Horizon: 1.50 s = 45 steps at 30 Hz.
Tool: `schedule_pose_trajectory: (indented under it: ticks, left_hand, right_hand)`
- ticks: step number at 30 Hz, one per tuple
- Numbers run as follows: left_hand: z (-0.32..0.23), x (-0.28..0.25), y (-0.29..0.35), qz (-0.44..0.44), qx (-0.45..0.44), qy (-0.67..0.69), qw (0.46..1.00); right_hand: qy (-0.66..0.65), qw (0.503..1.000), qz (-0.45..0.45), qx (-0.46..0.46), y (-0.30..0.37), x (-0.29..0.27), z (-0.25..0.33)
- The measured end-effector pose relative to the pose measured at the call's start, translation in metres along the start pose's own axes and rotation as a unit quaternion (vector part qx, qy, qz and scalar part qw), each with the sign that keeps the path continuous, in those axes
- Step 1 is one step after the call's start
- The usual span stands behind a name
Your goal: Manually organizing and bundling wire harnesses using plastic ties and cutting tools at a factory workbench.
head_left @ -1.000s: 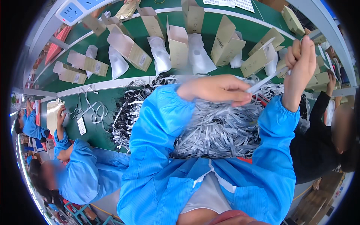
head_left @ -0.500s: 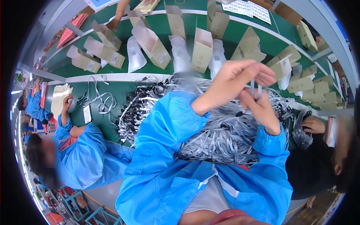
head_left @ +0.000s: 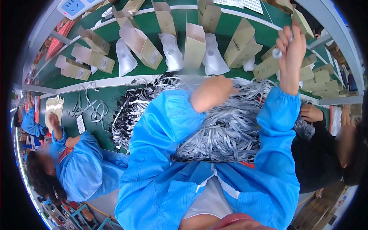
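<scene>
Your hands are apart. Your left hand point(head_left: 212, 93) is over the strap heap point(head_left: 226, 134), motion-blurred — whether it grips anything cannot be told. Your right hand point(head_left: 293, 51) is positioned beyond the strap heap's far right side, fingers closed on a small pale item point(head_left: 277, 53). Open-topped cartons point(head_left: 194, 53) stand beyond the strap heap, flaps upright — contents not discernible. White pouches point(head_left: 214, 57) stand among the cartons. Right of the strap heap, a clear bag point(head_left: 304, 129) sits near a co-worker's hand point(head_left: 312, 113), contents indistinct.

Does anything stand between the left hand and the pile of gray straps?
Nothing visible does. The blurred left hand is over the gray straps; the open boxes and white pouches stand beyond them.
</scene>
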<state>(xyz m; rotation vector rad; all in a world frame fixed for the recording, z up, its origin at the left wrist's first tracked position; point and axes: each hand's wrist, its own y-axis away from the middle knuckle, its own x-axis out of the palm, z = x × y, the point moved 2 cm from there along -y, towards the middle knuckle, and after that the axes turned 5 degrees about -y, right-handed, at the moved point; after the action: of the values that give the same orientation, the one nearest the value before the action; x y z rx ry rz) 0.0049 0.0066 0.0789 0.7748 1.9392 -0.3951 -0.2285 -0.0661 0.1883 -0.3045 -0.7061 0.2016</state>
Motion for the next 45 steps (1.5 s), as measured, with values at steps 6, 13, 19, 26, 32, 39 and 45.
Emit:
schedule_pose_trajectory:
  ticks: [6,13,19,26,32,39,45]
  left_hand:
    - [0.031,0.024,-0.018,-0.155,-0.075,-0.082,0.982]
    - [0.036,0.052,-0.038,-0.159,-0.047,-0.031,0.986]
    - [0.026,0.053,-0.043,-0.172,-0.024,-0.007,0.985]
    - [0.017,0.058,-0.038,-0.128,-0.028,-0.017,0.991]
    - [0.003,0.031,-0.025,-0.08,-0.025,0.005,0.996]
    - [-0.039,-0.02,-0.012,-0.135,0.313,0.292,0.893]
    - [-0.054,-0.05,0.01,0.12,0.279,0.554,0.775]
  right_hand:
    - [0.465,0.862,-0.052,-0.195,-0.053,-0.034,-0.059]
    - [0.674,0.72,0.111,-0.122,-0.027,-0.036,-0.082]
    - [0.678,0.683,-0.001,-0.271,0.021,0.014,-0.039]
    - [0.743,0.633,0.219,0.004,0.086,-0.053,-0.076]
    - [0.757,0.589,0.255,0.126,0.091,-0.055,-0.072]
    - [0.482,0.859,0.169,0.031,0.13,0.092,-0.022]
    - [0.239,0.954,0.039,-0.176,0.128,0.123,0.021]
